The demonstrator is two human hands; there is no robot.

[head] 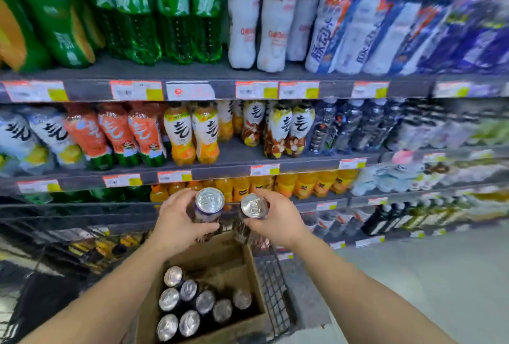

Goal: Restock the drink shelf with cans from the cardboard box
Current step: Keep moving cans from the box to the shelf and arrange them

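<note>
We hold one can in each hand, both lifted above the cardboard box (249,266) and in front of the lower shelves. Our left hand (179,222) is curled round the side of the left can (209,206), thumb on the near side and fingers wrapped behind, so that its silver top with the pull tab faces us. Our right hand (278,219) grips the right can (254,206) the same way, this one tilted a little toward the left can; the two tops sit just beside each other without plainly touching. The box stands open below our forearms, in what looks like a wire cart (272,291), and it holds more cans (190,305) standing upright in loose rows toward its left and near side (we count about nine silver tops, though blur makes the number uncertain), with bare cardboard showing at the far end. Behind the held cans runs the drink shelf (192,90) with its price tags: green bottles (176,13), white bottles (264,13) and blue-labelled bottles (358,21) on the top level, patterned tea bottles (192,134) on the next, and orange drink bottles (303,184) on the level straight behind our hands. The pale floor (427,275) shows to the right.
</note>
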